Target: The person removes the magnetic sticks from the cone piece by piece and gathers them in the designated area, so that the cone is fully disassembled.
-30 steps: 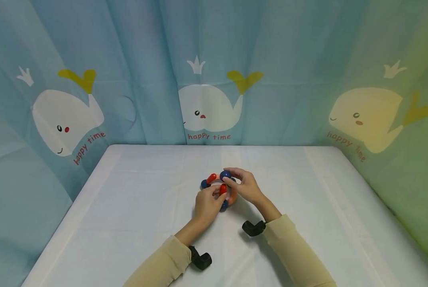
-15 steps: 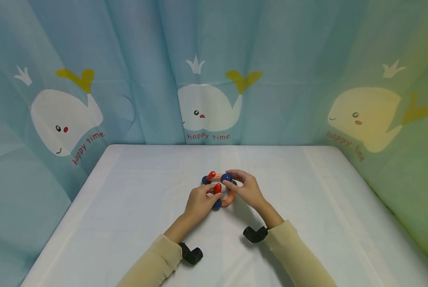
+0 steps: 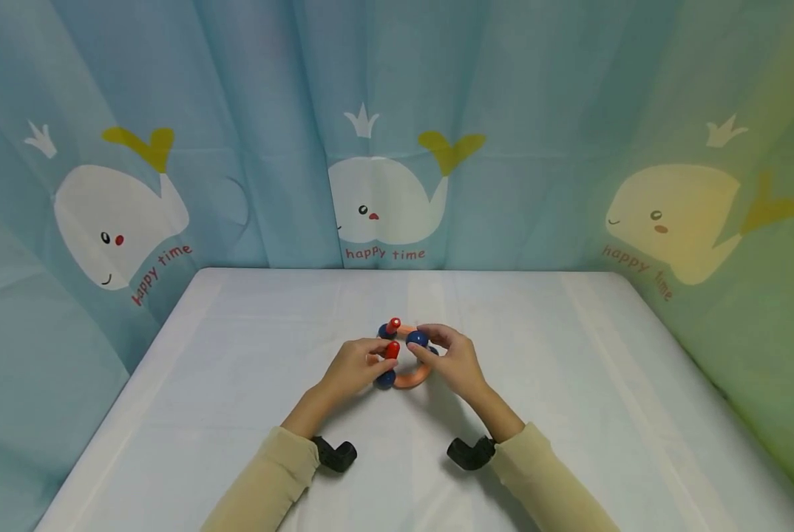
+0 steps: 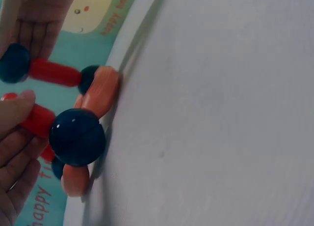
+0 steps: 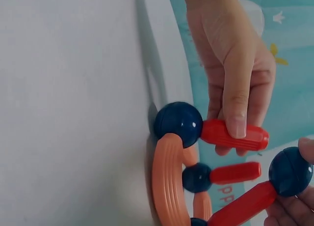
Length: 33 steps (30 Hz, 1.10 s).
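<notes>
A ring of orange curved rods [image 3: 412,379] joined by blue balls [image 3: 385,380] lies on the table, with red rods standing up from the balls. The thumb and fingers of my left hand [image 3: 352,367] pinch one upright red rod [image 3: 392,350], whose foot sits on the near blue ball [image 4: 77,137]. My right hand [image 3: 461,363] holds a loose-standing blue ball [image 3: 417,339] between thumb and fingers; in the right wrist view this top ball [image 5: 290,172] caps a slanting red rod [image 5: 244,204]. A third red rod [image 3: 393,325] rises at the ring's far left, untouched.
The white table [image 3: 250,355] stretches around both hands. Behind it and along the sides hangs a blue-green curtain [image 3: 277,148] with printed whales. A black wrist mount [image 3: 336,454] sticks out by the left sleeve, another mount [image 3: 470,454] by the right.
The ring has turned clockwise as seen from the head. My left hand has shifted left with its red rod, and my right hand has come slightly nearer with the blue ball.
</notes>
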Each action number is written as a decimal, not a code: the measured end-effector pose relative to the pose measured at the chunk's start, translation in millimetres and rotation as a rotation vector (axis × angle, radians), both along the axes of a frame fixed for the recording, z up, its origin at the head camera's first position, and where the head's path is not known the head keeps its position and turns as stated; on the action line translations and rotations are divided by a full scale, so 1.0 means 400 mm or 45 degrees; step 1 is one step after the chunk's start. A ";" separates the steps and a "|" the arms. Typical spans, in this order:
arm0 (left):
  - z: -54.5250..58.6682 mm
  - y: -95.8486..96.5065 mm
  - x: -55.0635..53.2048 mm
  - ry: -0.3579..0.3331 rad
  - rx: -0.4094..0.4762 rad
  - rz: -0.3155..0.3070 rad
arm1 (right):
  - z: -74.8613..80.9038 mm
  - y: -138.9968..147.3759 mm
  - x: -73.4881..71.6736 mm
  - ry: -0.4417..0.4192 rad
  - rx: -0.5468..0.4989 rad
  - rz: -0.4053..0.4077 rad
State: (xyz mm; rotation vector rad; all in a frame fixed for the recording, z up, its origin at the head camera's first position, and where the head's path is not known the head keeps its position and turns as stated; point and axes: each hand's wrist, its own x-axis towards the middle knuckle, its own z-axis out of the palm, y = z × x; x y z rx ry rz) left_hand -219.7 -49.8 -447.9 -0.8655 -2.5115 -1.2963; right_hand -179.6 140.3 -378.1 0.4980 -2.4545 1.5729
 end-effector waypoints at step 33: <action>-0.003 0.188 0.152 -0.072 0.555 0.359 | -0.060 0.033 -0.066 0.079 0.215 0.207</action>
